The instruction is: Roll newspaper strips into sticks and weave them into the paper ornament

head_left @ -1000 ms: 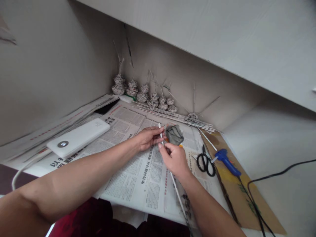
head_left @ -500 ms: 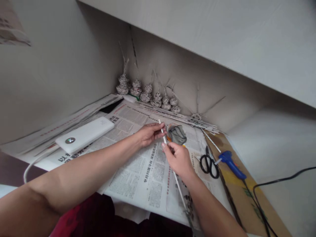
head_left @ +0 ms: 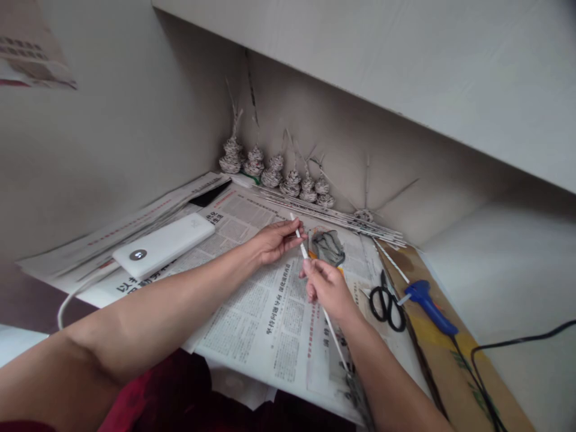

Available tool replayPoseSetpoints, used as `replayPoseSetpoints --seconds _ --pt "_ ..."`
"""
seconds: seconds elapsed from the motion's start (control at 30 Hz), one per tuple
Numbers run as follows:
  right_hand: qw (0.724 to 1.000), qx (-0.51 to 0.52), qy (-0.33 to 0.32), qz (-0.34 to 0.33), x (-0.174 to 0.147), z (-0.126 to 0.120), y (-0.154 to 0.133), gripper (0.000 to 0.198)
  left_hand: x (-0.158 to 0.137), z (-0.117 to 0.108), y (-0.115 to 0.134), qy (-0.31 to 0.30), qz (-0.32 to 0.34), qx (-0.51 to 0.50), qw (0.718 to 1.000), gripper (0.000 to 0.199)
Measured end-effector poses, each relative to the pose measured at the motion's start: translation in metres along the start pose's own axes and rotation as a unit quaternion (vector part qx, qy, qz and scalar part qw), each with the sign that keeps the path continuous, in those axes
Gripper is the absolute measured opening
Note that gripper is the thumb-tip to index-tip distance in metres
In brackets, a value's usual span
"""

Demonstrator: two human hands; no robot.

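A thin white rolled-paper stick (head_left: 333, 336) slants across the view over the newspaper. My left hand (head_left: 279, 241) is closed on it near its upper tip, thumb and fingers pinching. Just below, my right hand (head_left: 326, 285) grips the same stick between thumb and fingers. The stick's lower part runs on under my right forearm toward the table's front edge. Beyond my right hand lies a crumpled grey piece (head_left: 328, 247) on a printed picture.
Newspaper sheets (head_left: 243, 318) cover the table. At left lies a white power bank (head_left: 164, 243) with a cable. Black-handled scissors (head_left: 387, 307) and a blue glue gun (head_left: 432, 306) lie at right, on newspaper and cardboard. Several woven paper gourds (head_left: 272, 171) stand behind paper sticks (head_left: 333, 219).
The whole scene has shifted slightly right in view. Both hands still hold the stick; my right hand sits a little lower, with a slightly wider gap to the left.
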State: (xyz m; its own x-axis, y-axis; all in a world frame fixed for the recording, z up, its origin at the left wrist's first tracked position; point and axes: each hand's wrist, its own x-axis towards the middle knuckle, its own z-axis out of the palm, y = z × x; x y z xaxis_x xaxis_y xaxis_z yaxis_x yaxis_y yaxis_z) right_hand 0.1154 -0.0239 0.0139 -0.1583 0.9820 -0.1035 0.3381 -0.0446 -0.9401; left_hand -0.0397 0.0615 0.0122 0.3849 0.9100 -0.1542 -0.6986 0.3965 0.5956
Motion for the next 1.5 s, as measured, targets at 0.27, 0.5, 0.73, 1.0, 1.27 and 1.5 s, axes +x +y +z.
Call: replayPoseSetpoints --seconds 0.27,0.5,0.73,1.0,1.27,1.5 --pt "0.999 -0.037 -0.012 -0.02 -0.004 -0.001 -0.003 0.038 0.001 0.0 0.0 0.011 0.007 0.003 1.0 0.01" --pt "0.981 0.16 -0.1 0.056 -0.002 0.004 -0.002 0.041 0.003 -0.002 0.007 0.022 0.008 -0.024 0.999 0.011" --pt "1.0 -0.018 -0.011 0.0 -0.004 0.001 0.0 0.043 0.008 -0.006 0.012 0.036 0.034 -0.029 0.998 0.013" --pt "0.954 0.257 -0.125 0.088 -0.002 0.009 -0.002 0.043 0.005 -0.002 0.012 0.039 0.028 -0.041 0.998 0.015" --pt "0.939 0.296 -0.119 0.13 0.003 0.001 0.001 0.036 -0.001 0.002 -0.003 -0.004 -0.008 -0.009 1.0 0.011" --pt "0.899 0.381 -0.146 0.156 0.005 0.002 0.004 0.027 -0.006 0.004 -0.006 -0.039 -0.045 0.0 0.998 0.016"
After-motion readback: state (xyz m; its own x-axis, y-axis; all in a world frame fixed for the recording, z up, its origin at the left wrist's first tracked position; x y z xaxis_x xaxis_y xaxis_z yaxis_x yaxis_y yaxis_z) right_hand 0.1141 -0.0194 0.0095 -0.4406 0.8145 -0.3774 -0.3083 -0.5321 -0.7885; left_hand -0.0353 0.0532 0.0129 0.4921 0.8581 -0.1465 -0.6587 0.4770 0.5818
